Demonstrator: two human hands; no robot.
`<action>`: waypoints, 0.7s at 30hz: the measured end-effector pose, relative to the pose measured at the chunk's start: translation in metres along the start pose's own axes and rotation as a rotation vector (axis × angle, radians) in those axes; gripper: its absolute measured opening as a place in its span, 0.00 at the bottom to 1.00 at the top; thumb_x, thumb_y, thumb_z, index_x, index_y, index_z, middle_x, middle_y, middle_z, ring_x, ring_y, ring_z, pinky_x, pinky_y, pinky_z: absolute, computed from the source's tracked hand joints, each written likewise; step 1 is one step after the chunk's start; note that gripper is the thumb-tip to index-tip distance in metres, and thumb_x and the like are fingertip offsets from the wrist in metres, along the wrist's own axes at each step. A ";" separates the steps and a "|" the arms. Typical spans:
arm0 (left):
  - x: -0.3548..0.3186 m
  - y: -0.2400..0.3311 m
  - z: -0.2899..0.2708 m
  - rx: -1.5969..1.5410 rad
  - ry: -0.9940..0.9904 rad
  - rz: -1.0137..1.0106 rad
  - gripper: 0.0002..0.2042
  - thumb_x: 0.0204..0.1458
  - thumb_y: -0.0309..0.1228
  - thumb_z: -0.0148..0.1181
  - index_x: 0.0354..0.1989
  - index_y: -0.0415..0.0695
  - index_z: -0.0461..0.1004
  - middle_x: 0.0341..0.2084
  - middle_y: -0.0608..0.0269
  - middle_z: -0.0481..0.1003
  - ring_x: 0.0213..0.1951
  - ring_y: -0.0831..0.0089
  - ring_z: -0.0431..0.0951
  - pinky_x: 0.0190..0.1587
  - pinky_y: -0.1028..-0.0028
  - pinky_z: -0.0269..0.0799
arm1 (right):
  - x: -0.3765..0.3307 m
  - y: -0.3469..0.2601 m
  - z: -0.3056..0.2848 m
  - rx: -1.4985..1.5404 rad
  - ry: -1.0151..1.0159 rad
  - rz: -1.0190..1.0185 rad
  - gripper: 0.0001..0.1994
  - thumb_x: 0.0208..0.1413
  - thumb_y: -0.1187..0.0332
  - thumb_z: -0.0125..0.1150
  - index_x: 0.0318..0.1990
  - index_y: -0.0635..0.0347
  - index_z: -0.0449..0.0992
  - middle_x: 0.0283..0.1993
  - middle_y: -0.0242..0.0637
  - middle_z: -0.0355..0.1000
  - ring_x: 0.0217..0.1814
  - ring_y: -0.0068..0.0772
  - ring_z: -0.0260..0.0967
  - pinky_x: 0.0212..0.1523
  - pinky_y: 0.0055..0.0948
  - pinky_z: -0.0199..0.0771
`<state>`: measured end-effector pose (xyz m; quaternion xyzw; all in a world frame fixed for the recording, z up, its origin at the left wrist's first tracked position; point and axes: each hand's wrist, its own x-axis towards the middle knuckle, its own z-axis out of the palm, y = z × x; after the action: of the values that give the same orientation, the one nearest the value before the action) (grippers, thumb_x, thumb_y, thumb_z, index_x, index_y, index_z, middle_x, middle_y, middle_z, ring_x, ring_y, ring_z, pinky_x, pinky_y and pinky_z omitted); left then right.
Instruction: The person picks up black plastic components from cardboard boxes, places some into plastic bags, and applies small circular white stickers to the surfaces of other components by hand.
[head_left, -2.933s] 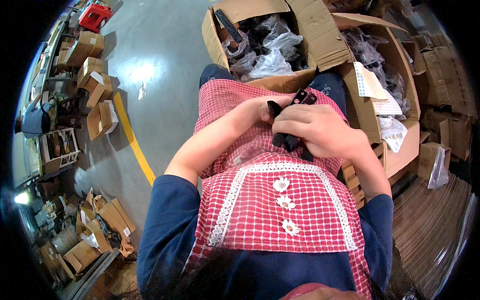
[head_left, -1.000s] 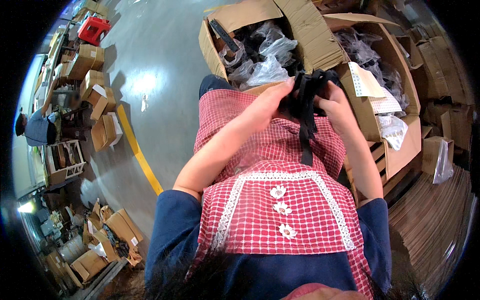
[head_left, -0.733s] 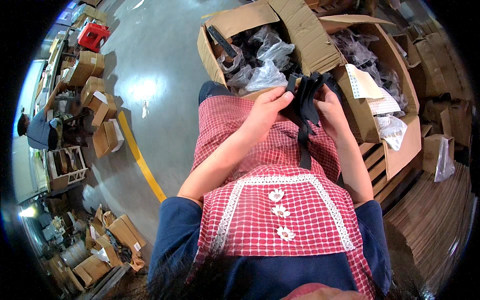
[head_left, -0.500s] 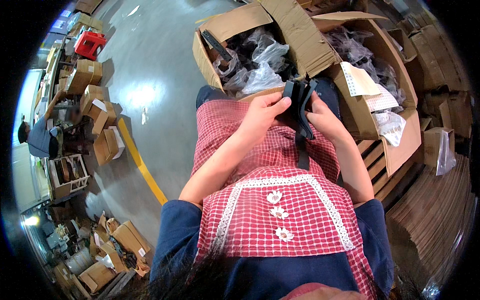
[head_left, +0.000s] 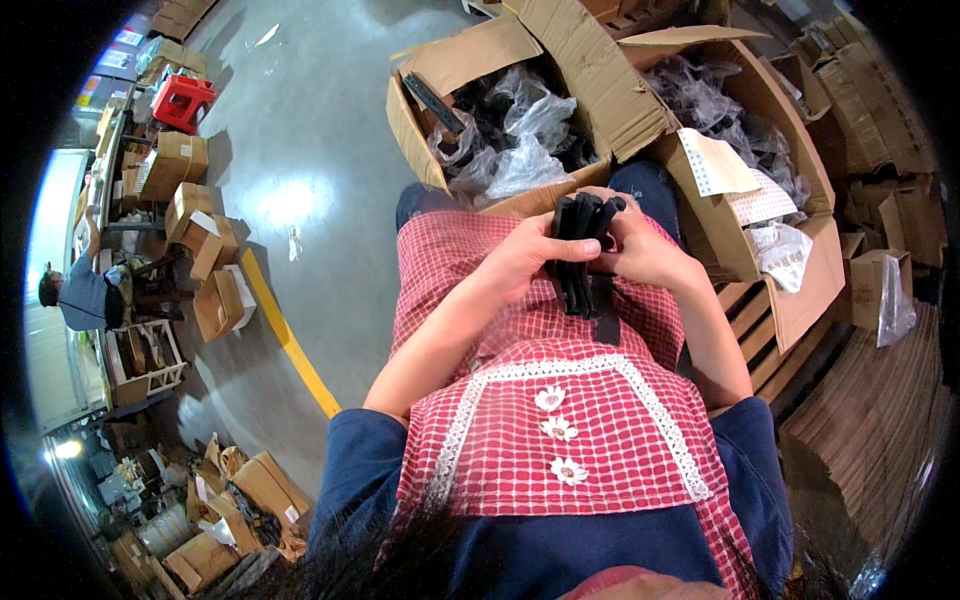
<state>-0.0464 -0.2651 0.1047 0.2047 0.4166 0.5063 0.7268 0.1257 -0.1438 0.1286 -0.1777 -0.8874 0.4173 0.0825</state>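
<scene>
Over my lap, a bundle of narrow black strips (head_left: 575,275) is held upright between my two hands. What the strips are made for I cannot tell. My left hand (head_left: 528,252) is closed on the bundle's left side, its thumb lying across the front. From the right, my right hand (head_left: 642,245) is closed round the same strips, its fingers partly hidden behind them. A dark strap end (head_left: 606,325) hangs below against my red checked apron (head_left: 470,240). Just beyond my hands stands an open carton (head_left: 415,130) with crumpled clear plastic bags (head_left: 530,160) and a black slotted bar (head_left: 433,103).
At my right, a second open carton (head_left: 712,225) holds plastic-wrapped parts, with dotted paper sheets (head_left: 715,165) over its edge. It rests on a wooden pallet (head_left: 765,350). Stacked cardboard (head_left: 865,420) lies farther right. Left, beyond a yellow floor line (head_left: 290,340), a person (head_left: 85,295) works among cartons.
The black strips were fanned apart, one curving toward my right hand; now they are gathered into a tight bundle. My right hand has moved left, closer to my left hand.
</scene>
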 end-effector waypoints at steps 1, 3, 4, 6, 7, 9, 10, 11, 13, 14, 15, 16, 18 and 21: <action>0.002 -0.004 -0.001 -0.005 -0.001 0.040 0.23 0.52 0.27 0.69 0.57 0.40 0.72 0.48 0.65 0.78 0.49 0.72 0.77 0.55 0.69 0.72 | 0.002 -0.007 -0.002 -0.085 0.023 0.039 0.34 0.49 0.71 0.70 0.66 0.58 0.66 0.66 0.47 0.64 0.71 0.52 0.57 0.71 0.44 0.57; 0.004 -0.008 -0.001 -0.031 0.028 0.101 0.21 0.53 0.25 0.68 0.56 0.39 0.73 0.47 0.64 0.78 0.48 0.71 0.78 0.55 0.68 0.72 | 0.004 -0.012 -0.004 -0.178 0.101 0.082 0.32 0.50 0.74 0.68 0.65 0.61 0.67 0.64 0.48 0.66 0.70 0.52 0.59 0.70 0.42 0.60; 0.006 -0.009 0.002 -0.053 0.060 0.120 0.21 0.53 0.25 0.68 0.56 0.39 0.74 0.46 0.64 0.79 0.48 0.71 0.78 0.55 0.68 0.73 | 0.005 -0.013 -0.004 -0.186 0.157 0.085 0.30 0.51 0.73 0.68 0.64 0.62 0.68 0.62 0.50 0.68 0.69 0.53 0.61 0.69 0.42 0.62; 0.010 -0.009 0.004 -0.100 0.158 0.166 0.18 0.52 0.25 0.69 0.52 0.40 0.75 0.43 0.64 0.79 0.45 0.72 0.78 0.52 0.69 0.73 | 0.003 -0.017 -0.002 -0.229 0.318 0.084 0.28 0.53 0.72 0.65 0.62 0.66 0.68 0.59 0.54 0.70 0.64 0.57 0.65 0.66 0.44 0.64; 0.014 -0.009 0.003 -0.127 0.228 0.193 0.16 0.52 0.27 0.70 0.49 0.40 0.76 0.40 0.65 0.79 0.42 0.73 0.79 0.49 0.71 0.74 | 0.000 -0.025 0.001 -0.262 0.421 0.078 0.27 0.54 0.72 0.64 0.62 0.68 0.68 0.57 0.56 0.71 0.61 0.59 0.67 0.63 0.46 0.66; 0.022 -0.010 -0.001 -0.207 0.339 0.261 0.14 0.52 0.28 0.71 0.46 0.41 0.77 0.38 0.66 0.79 0.39 0.75 0.79 0.44 0.72 0.75 | -0.005 -0.048 0.007 -0.344 0.471 0.090 0.28 0.55 0.73 0.62 0.63 0.73 0.63 0.53 0.61 0.72 0.58 0.60 0.70 0.60 0.48 0.69; 0.024 -0.008 -0.002 -0.212 0.339 0.279 0.13 0.52 0.28 0.70 0.45 0.42 0.77 0.37 0.66 0.79 0.39 0.75 0.79 0.44 0.72 0.75 | -0.005 -0.063 0.006 -0.288 0.322 0.117 0.33 0.55 0.71 0.63 0.67 0.73 0.58 0.53 0.61 0.72 0.58 0.60 0.69 0.60 0.48 0.69; 0.021 -0.003 0.005 -0.244 0.326 0.285 0.13 0.53 0.27 0.69 0.45 0.42 0.76 0.37 0.66 0.79 0.39 0.74 0.79 0.44 0.72 0.75 | -0.005 -0.059 0.019 -0.339 0.316 0.105 0.35 0.54 0.70 0.66 0.67 0.72 0.59 0.55 0.60 0.71 0.58 0.59 0.70 0.60 0.46 0.69; 0.017 0.001 0.011 -0.239 0.293 0.278 0.14 0.53 0.25 0.66 0.48 0.43 0.75 0.40 0.65 0.79 0.40 0.73 0.79 0.44 0.72 0.77 | 0.000 -0.044 0.041 -0.312 0.294 0.179 0.35 0.51 0.71 0.71 0.66 0.70 0.62 0.57 0.59 0.72 0.58 0.57 0.72 0.59 0.42 0.73; 0.015 0.000 0.009 -0.201 0.274 0.266 0.15 0.54 0.23 0.63 0.51 0.42 0.74 0.42 0.64 0.78 0.41 0.72 0.79 0.44 0.71 0.78 | -0.002 -0.040 0.041 -0.218 0.332 0.162 0.34 0.51 0.72 0.71 0.65 0.70 0.63 0.57 0.59 0.72 0.59 0.55 0.72 0.58 0.41 0.73; 0.012 0.000 0.006 -0.165 0.256 0.255 0.17 0.55 0.21 0.60 0.54 0.42 0.74 0.45 0.63 0.78 0.42 0.70 0.79 0.45 0.70 0.79 | -0.004 -0.038 0.038 -0.123 0.368 0.144 0.34 0.50 0.74 0.72 0.65 0.69 0.65 0.57 0.59 0.72 0.59 0.53 0.73 0.58 0.39 0.74; 0.006 0.002 0.005 -0.165 0.205 0.233 0.18 0.54 0.21 0.60 0.55 0.42 0.73 0.46 0.62 0.78 0.44 0.70 0.79 0.46 0.70 0.79 | -0.005 -0.035 0.035 -0.026 0.398 0.125 0.33 0.50 0.75 0.72 0.64 0.69 0.66 0.58 0.58 0.72 0.60 0.51 0.73 0.58 0.38 0.74; -0.009 0.018 0.006 -0.156 0.090 0.178 0.21 0.53 0.20 0.59 0.57 0.41 0.72 0.49 0.61 0.76 0.46 0.70 0.79 0.48 0.70 0.78 | -0.013 -0.026 0.026 0.435 0.438 0.297 0.33 0.46 0.79 0.72 0.63 0.68 0.69 0.59 0.47 0.73 0.62 0.38 0.71 0.61 0.33 0.71; -0.030 0.051 0.016 0.071 -0.088 0.114 0.27 0.53 0.19 0.60 0.65 0.36 0.66 0.55 0.56 0.74 0.50 0.71 0.78 0.52 0.72 0.77 | -0.029 0.008 0.002 0.904 0.359 0.247 0.37 0.39 0.78 0.76 0.62 0.71 0.69 0.59 0.41 0.72 0.59 0.31 0.71 0.62 0.32 0.71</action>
<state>-0.0665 -0.2696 0.1628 0.2754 0.3897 0.5223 0.7067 0.1538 -0.1519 0.1214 -0.2971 -0.5619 0.7295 0.2526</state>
